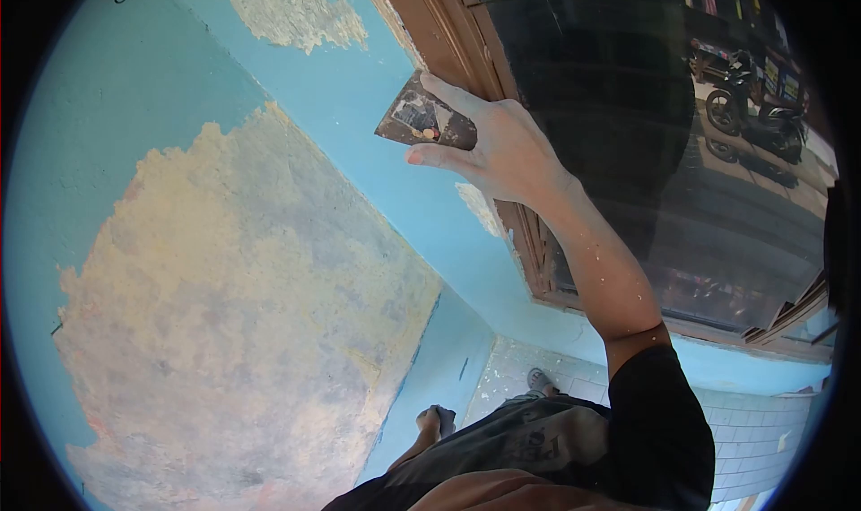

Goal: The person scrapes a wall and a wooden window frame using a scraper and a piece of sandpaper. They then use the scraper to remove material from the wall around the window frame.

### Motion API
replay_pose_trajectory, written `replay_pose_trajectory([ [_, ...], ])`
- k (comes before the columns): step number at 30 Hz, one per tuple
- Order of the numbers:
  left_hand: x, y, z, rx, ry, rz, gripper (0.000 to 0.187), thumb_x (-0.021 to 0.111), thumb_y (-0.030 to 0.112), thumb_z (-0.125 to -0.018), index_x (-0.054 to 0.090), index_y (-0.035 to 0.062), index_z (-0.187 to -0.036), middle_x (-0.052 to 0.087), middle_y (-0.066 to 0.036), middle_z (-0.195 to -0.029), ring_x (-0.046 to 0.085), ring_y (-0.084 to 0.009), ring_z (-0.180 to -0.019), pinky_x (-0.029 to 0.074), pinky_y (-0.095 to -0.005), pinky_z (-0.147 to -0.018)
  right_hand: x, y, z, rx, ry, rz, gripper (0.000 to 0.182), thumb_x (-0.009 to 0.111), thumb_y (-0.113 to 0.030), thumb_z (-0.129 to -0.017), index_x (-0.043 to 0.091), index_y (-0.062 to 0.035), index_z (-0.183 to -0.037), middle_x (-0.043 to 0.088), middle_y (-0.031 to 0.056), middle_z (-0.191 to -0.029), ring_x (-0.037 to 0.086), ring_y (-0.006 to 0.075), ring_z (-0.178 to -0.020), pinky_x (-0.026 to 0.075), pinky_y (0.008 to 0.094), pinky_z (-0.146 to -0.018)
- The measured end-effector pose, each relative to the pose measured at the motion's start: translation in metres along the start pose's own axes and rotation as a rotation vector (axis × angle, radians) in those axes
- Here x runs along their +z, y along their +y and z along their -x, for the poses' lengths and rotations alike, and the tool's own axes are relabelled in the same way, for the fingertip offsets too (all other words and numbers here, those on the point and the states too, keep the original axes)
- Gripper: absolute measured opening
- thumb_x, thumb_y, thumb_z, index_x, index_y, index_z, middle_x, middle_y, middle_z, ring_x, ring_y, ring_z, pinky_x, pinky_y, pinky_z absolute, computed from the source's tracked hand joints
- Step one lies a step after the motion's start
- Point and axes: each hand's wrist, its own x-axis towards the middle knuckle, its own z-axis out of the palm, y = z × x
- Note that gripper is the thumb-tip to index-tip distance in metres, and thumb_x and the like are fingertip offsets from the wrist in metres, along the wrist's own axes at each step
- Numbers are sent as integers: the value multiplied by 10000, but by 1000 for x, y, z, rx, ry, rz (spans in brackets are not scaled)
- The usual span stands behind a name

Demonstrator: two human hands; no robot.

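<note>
Raised against the light-blue wall (359, 108), my right hand (502, 143) grips a flat, dark scraper (414, 116) smeared with pale residue. Thumb and fingers pinch it from either side, and its blade overlaps the blue paint right beside the brown window frame (448, 27). White dust and flecks cover this hand and forearm. Lower down, close to my shirt, my left hand (429, 426) is closed around a small dark thing (446, 419) that I cannot make out.
A large bare plaster patch (251, 305) with ragged paint edges spans the left wall. Smaller peeled patches (291, 13) lie near the frame. The dark window glass (601, 81) shows a motorbike (753, 108). Below are pale floor tiles (574, 368) and a shod foot (540, 379).
</note>
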Motion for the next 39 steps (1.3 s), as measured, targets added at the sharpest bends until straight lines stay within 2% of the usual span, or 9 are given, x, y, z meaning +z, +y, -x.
replay_pose_trajectory([
  [3,30,25,-10,-58,-76,72,261,676,235,-929,752,1,-1014,744,-132,-915,704,-241,-786,583,-405,-726,-7,-2,-5,39,-31,32,950,771,-671,-826,539,-40,-1498,756,146,-805,702,212,-625,567,329,-630],
  [6,55,51,0,50,-68,18,243,674,241,-929,748,14,-975,740,-126,-905,698,-239,-780,581,-398,-721,-4,-1,2,79,-84,14,998,747,-724,-804,539,-35,-1495,754,158,-807,718,231,-662,587,348,-665],
  [8,79,69,1,102,-132,223,218,621,247,-966,699,45,-946,665,-131,-737,650,-260,-627,551,-443,-560,-2,2,-2,112,-130,-3,1047,723,-777,-782,540,-28,-1492,753,175,-815,741,257,-707,610,378,-709],
  [10,93,90,7,146,-204,262,221,646,245,-956,714,37,-981,673,-111,-766,650,-240,-657,550,-412,-594,3,3,-8,47,25,-31,1064,726,-773,-784,525,-10,-1498,744,171,-772,731,244,-659,597,339,-650],
  [12,100,111,19,187,-266,304,232,671,244,-947,729,29,-1016,681,-90,-796,650,-221,-688,549,-382,-628,-3,-3,-9,81,-26,-32,1067,723,-776,-786,526,-4,-1495,738,174,-755,729,241,-647,597,339,-640],
  [14,105,133,38,246,-302,429,215,632,257,-965,682,50,-988,640,-117,-694,611,-245,-574,496,-403,-505,-4,-3,-7,112,-70,-20,1069,720,-778,-787,528,3,-1491,733,177,-738,727,238,-634,596,339,-631],
  [23,83,126,43,145,-234,455,196,604,237,-987,649,51,-942,603,-97,-669,582,-235,-548,472,-401,-490,1,10,4,-21,-21,52,1025,714,-747,-817,542,25,-1469,736,196,-752,728,261,-612,607,388,-613],
  [25,84,120,35,142,-241,444,198,600,236,-988,654,50,-947,605,-101,-666,587,-238,-552,475,-402,-492,7,11,1,-69,59,55,1017,765,-701,-801,516,-17,-1511,712,154,-718,635,198,-545,532,300,-574],
  [39,84,115,19,189,-224,419,194,646,225,-956,649,39,-901,636,-91,-723,604,-226,-611,502,-417,-545,-3,5,-3,-26,-6,39,996,762,-693,-813,523,-16,-1502,726,157,-738,700,246,-621,576,327,-662],
])
